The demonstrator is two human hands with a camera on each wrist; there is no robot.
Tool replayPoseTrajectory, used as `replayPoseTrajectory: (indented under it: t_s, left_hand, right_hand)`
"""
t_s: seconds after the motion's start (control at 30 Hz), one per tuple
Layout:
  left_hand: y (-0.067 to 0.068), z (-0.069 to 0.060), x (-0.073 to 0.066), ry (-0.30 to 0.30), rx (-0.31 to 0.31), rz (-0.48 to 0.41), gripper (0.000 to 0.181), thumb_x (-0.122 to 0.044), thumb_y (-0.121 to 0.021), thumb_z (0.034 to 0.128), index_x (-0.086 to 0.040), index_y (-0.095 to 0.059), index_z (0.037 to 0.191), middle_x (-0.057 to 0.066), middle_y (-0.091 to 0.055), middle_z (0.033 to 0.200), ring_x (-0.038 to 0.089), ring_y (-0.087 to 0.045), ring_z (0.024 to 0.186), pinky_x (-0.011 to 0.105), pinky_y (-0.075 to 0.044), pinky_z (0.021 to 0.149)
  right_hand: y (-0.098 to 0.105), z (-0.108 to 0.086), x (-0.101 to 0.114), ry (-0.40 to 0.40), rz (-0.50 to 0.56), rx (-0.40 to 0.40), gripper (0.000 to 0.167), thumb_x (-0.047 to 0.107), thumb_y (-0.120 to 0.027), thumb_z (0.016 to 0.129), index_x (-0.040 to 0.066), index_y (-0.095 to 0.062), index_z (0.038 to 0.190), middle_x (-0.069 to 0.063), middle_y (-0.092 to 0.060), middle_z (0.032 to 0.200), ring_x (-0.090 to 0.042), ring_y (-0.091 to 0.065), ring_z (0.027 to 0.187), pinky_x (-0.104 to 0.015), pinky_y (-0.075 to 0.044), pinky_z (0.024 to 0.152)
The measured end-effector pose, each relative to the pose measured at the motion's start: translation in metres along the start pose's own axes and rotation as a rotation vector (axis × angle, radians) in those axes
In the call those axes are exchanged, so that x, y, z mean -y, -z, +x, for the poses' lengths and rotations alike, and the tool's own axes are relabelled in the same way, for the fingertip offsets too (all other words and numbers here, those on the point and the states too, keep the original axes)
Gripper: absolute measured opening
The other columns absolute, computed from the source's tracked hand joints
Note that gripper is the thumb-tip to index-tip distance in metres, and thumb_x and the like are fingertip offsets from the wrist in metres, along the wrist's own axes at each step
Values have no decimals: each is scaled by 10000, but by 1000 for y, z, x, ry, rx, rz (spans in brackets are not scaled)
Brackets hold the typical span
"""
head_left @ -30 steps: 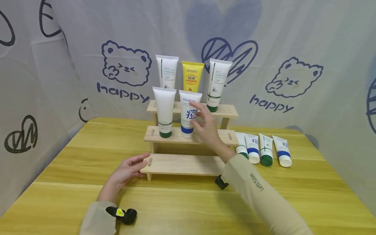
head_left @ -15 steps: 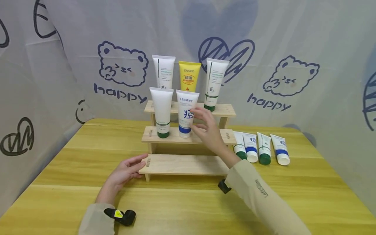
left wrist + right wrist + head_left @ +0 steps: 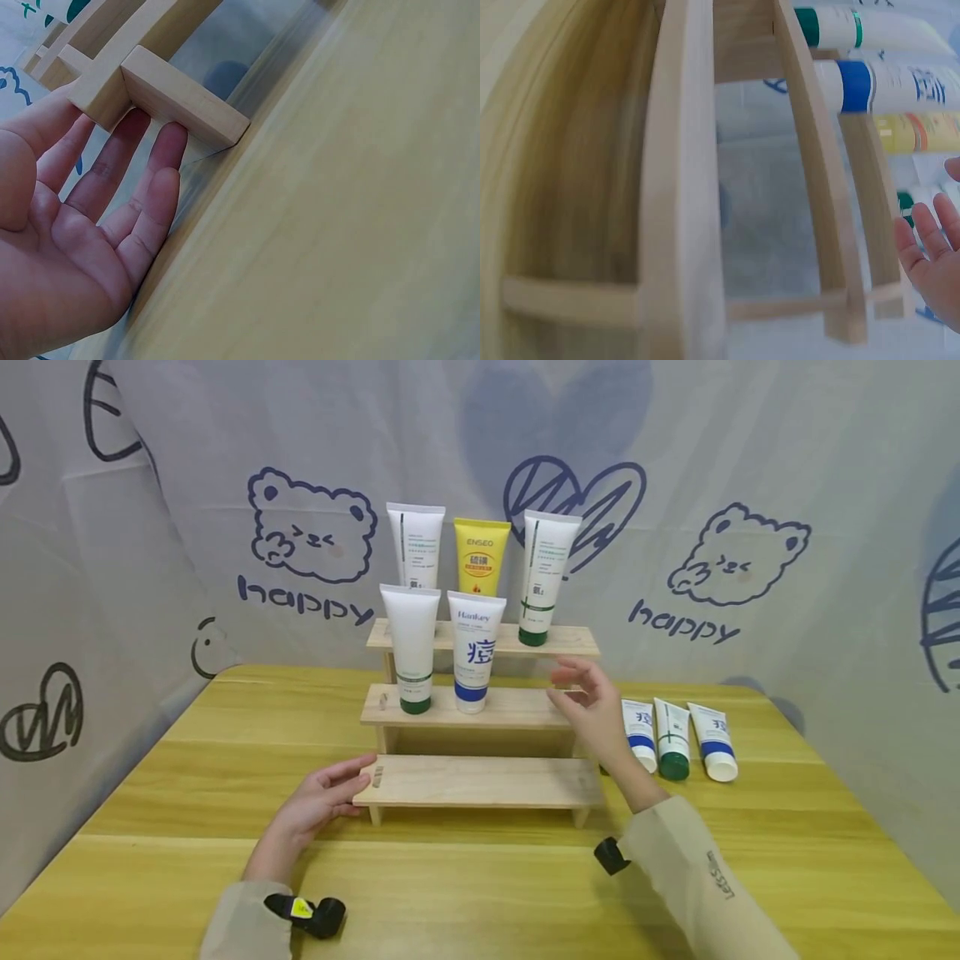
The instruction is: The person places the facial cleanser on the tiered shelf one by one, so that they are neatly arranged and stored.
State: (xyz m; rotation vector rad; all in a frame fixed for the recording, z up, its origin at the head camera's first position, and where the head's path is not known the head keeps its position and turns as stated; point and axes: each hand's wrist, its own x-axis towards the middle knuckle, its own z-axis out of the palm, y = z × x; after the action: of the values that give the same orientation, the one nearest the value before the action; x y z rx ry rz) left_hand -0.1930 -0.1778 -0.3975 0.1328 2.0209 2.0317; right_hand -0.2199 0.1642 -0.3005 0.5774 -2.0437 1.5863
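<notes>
My left hand (image 3: 318, 802) holds the left end of the lowest step of a three-tier wooden display stand (image 3: 480, 779); in the left wrist view its fingertips touch the step and its leg (image 3: 184, 101). My right hand (image 3: 596, 718), empty with fingers spread and loosely bent, hovers by the right end of the middle step. On that step stand a white squeeze tube with a blue band (image 3: 476, 647) and a white squeeze tube with a green cap (image 3: 408, 643). Behind them on the top step are a yellow tube (image 3: 481, 556) and two white tubes, one at the right (image 3: 547, 568).
Several tubes lie on the wooden table (image 3: 450, 893) right of the stand, including a green-capped one (image 3: 672, 739) and a blue-banded one (image 3: 714, 739). My right forearm partly covers that group. A printed curtain (image 3: 442, 427) hangs behind the table.
My right hand has let go of the blue-banded tube and moved right, away from it. The tube stays upright on the middle step. My left hand keeps its place on the stand.
</notes>
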Motion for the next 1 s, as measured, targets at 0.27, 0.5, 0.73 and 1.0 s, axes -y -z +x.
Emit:
replayPoseTrajectory:
  t_s: [0.27, 0.5, 0.73, 1.0]
  left_hand:
    - [1, 0, 1, 1, -5, 2, 530, -212, -575, 886, 17, -392, 1327, 150, -429, 1271, 153, -537, 875, 299, -473, 697]
    - [0, 0, 0, -5, -7, 0, 520, -203, -580, 882, 16, -405, 1320, 149, -433, 1269, 151, -539, 870, 298, -475, 692]
    - [0, -1, 0, 2, -9, 5, 529, -210, -581, 882, 16, -399, 1323, 160, -422, 1286, 147, -540, 882, 301, -474, 697]
    - [-1, 0, 0, -4, -15, 6, 524, -209, -581, 882, 22, -405, 1317, 161, -431, 1272, 150, -541, 871, 299, -475, 690]
  right_hand:
    - [26, -12, -24, -44, 35, -115, 277, -116, -599, 783, -128, -533, 1052, -267, -571, 934, -98, -566, 824, -177, -459, 680]
    - [55, -20, -40, -114, -18, -214, 221, -97, -611, 782, -136, -553, 991, -127, -622, 874, -76, -577, 787, -165, -463, 656]
    - [102, -24, -116, -91, 94, -237, 236, 2, -669, 780, -39, -607, 1004, -94, -636, 893, -126, -599, 793, -195, -493, 632]
    - [140, -34, -127, -172, -47, -254, 177, 27, -681, 774, 14, -635, 945, 26, -636, 829, -52, -570, 755, -129, -460, 617]
